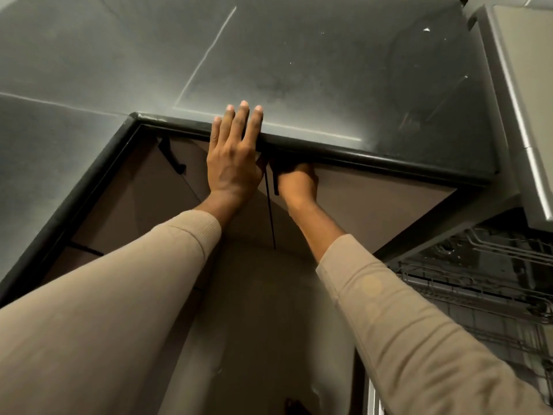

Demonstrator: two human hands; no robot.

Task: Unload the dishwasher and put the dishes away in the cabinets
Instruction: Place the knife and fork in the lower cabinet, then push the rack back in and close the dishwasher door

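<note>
Left hand (233, 163) lying flat on the edge of the dark surface (299, 70), fingers straight. Right hand (297, 182) gripping the black handle (275, 184), long axis vertical, on the lower cabinet door (374, 199) just under that edge. Dishwasher rack (493, 265) sitting at right; can't tell its contents.

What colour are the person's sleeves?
The sleeves are plain beige, best seen in the head view.
</note>
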